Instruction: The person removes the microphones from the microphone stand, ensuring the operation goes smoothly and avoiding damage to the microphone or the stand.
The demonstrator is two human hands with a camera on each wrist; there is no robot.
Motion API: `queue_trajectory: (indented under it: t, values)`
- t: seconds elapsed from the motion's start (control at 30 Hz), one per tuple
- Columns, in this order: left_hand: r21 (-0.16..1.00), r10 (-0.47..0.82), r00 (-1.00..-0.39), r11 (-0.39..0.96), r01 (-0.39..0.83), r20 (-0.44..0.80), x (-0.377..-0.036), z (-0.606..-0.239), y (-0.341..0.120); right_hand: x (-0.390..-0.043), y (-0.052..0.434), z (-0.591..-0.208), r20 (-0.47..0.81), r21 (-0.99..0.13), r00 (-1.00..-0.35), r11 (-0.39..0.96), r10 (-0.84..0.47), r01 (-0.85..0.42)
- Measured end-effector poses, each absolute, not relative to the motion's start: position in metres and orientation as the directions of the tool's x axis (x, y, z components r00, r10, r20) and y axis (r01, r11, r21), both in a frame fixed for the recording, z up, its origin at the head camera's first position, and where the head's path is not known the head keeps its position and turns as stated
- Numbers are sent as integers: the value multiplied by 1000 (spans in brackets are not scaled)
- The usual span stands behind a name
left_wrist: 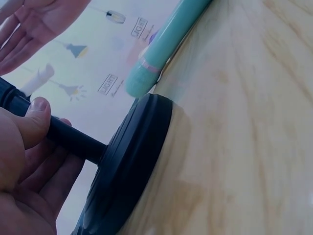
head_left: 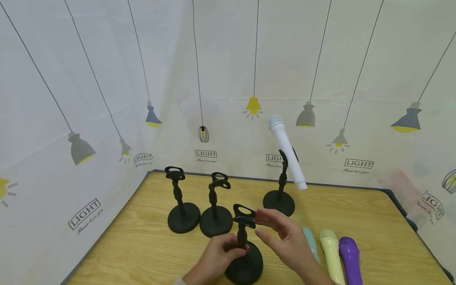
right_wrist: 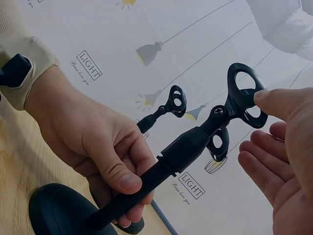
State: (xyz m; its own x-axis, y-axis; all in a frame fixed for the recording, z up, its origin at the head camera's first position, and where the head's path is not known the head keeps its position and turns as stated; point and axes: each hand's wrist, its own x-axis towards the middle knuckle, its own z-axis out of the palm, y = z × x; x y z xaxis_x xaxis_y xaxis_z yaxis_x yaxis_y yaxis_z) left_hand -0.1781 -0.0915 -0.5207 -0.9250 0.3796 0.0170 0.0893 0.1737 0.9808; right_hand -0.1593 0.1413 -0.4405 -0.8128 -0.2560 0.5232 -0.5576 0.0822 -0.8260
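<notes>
My left hand holds the slim pole of a black microphone stand, thumb on one side and fingers round the other. The stand's round base is by the table surface in the left wrist view. Its two-ringed clip points up at the top of the pole. Beside that clip is my right hand, a fingertip right at the clip's edge and the other fingers loosely bent. Behind, a white microphone leans at a slant in the clip of another black stand.
Two more black stands, one far left and one beside it, have bare clips. At the right lie a teal microphone, a pale yellow one and a purple one. A lamp-print cloth encloses the wooden table.
</notes>
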Motion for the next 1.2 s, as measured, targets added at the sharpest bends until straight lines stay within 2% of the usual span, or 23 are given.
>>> queue_trajectory:
  t: [0.17, 0.47, 0.7, 1.2]
  values:
    - [986, 361, -933, 156, 64, 3, -178, -520, -103, -163, 135, -445, 503, -837, -818, 80, -279, -542]
    - [979, 316, -948, 183, 91, 29, -178, -520, -129, -169, 125, -452, 394, -882, -852, 117, -345, -456]
    - [977, 268, -963, 208, 50, -8, -175, -519, -146, -171, 116, -459, 405, -877, -835, 100, -372, -470]
    - [954, 171, -984, 301, 12, -42, -167, -515, -178, -168, 101, -458, 337, -901, -837, 109, -432, -419]
